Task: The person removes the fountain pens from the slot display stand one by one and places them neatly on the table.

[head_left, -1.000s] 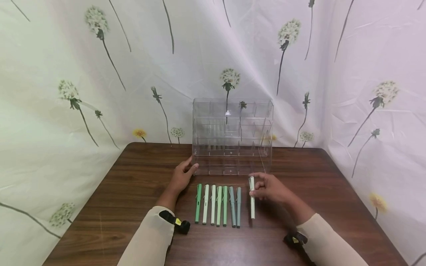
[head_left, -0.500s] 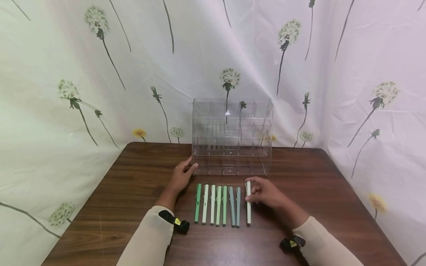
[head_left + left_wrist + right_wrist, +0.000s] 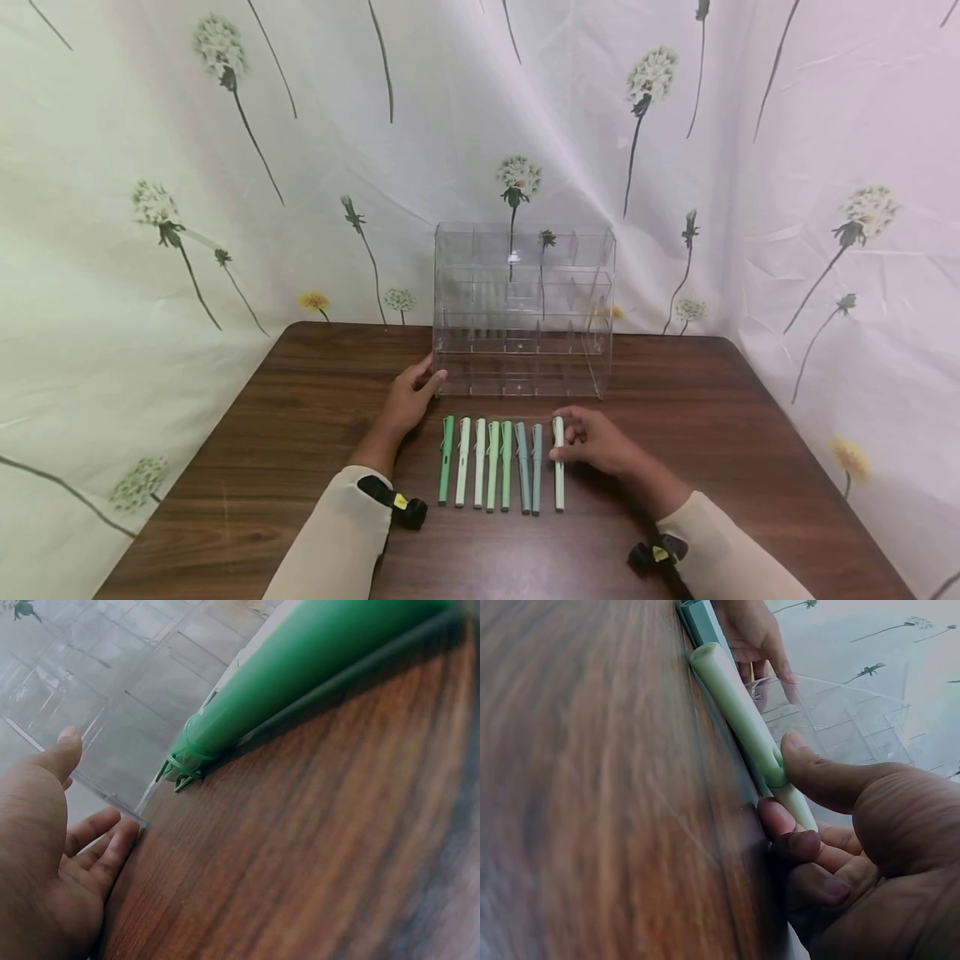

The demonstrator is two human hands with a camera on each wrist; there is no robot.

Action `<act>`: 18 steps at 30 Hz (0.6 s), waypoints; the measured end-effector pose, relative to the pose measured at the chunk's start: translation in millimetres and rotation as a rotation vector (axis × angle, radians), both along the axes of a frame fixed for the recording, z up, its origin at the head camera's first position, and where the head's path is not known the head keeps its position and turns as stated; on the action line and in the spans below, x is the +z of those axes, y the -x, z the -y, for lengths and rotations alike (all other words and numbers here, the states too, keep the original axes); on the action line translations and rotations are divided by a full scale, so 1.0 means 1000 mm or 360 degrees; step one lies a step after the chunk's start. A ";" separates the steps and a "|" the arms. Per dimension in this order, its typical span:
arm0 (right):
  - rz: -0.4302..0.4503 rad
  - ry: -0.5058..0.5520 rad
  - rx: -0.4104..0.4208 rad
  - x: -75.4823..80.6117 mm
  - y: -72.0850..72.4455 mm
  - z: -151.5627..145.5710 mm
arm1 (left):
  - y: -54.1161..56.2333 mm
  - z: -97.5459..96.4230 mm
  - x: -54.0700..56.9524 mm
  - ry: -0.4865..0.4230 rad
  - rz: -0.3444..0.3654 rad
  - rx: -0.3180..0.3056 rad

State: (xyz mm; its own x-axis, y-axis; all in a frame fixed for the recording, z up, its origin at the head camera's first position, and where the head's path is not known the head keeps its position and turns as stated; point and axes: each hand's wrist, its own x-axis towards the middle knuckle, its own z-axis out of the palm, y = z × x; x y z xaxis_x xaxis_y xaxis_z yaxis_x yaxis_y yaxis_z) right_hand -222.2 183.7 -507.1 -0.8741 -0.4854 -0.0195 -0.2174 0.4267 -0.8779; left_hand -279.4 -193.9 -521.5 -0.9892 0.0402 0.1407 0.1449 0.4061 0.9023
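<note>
My right hand [image 3: 600, 440] pinches a pale whitish-green pen [image 3: 558, 485] near its clip end, at the right end of a row of pens. In the right wrist view, the thumb is on the cap of that pen [image 3: 739, 712] and fingertips are under it. My left hand [image 3: 408, 400] touches the lower left corner of a clear plastic tiered organizer [image 3: 517, 315], thumb at the front and fingers along the side. Nearest to it in the row lies a dark green pen [image 3: 446, 462], large in the left wrist view.
Several pens in white, light green and blue-grey lie side by side before the organizer, including a blue-grey pen [image 3: 537, 471] just left of the held one. The brown wooden table [image 3: 300, 417] ends at a flower-printed curtain [image 3: 337, 125] behind.
My right hand has brought the pale pen left and nearer to me, down into line beside the blue-grey pens. The left hand stays at the organizer's corner.
</note>
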 end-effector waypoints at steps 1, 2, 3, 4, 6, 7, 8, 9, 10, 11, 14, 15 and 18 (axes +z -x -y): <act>-0.0010 -0.0012 0.0004 -0.001 0.000 0.000 | 0.000 0.000 0.000 0.0001 0.0001 0.0002; -0.0022 -0.0026 0.0012 -0.001 0.001 0.000 | -0.001 -0.001 0.000 -0.0004 0.0000 0.0003; -0.0039 -0.0045 0.0020 -0.002 0.001 0.000 | -0.001 -0.001 0.000 -0.0010 -0.0001 0.0005; -0.0054 -0.0058 0.0029 -0.002 0.002 0.001 | -0.001 -0.001 0.000 -0.0012 -0.0003 0.0005; -0.0083 -0.0090 0.0044 -0.002 0.002 0.001 | -0.001 -0.001 0.000 -0.0003 -0.0016 0.0004; -0.0098 -0.0104 0.0050 -0.001 0.003 0.001 | -0.001 -0.001 0.000 -0.0004 -0.0020 0.0002; -0.0108 -0.0113 0.0058 -0.001 0.003 0.001 | -0.001 0.000 0.000 -0.0007 -0.0023 0.0002; -0.0116 -0.0118 0.0067 -0.001 0.003 0.002 | -0.001 0.000 0.000 -0.0007 -0.0024 0.0003; -0.0119 -0.0122 0.0075 -0.001 0.004 0.002 | -0.001 0.000 -0.001 -0.0001 -0.0028 0.0001; -0.0120 -0.0124 0.0084 -0.001 0.004 0.002 | -0.001 0.000 -0.001 -0.0005 -0.0026 0.0001; -0.0114 -0.0131 0.0108 0.000 0.005 0.002 | -0.001 0.000 0.000 -0.0006 -0.0016 0.0004; -0.0110 -0.0132 0.0115 0.000 0.005 0.002 | -0.002 0.000 0.000 0.0003 -0.0018 0.0001; -0.0102 -0.0135 0.0135 -0.001 0.005 0.002 | -0.002 0.000 0.001 -0.0008 -0.0008 -0.0004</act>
State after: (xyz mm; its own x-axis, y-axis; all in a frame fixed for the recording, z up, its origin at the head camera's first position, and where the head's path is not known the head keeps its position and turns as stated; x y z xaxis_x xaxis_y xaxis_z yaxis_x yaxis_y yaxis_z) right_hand -227.5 181.4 -507.9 -0.8306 -0.5568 -0.0090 -0.3104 0.4764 -0.8226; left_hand -277.2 -193.6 -520.5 -0.9884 0.0418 0.1459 0.1503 0.4011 0.9036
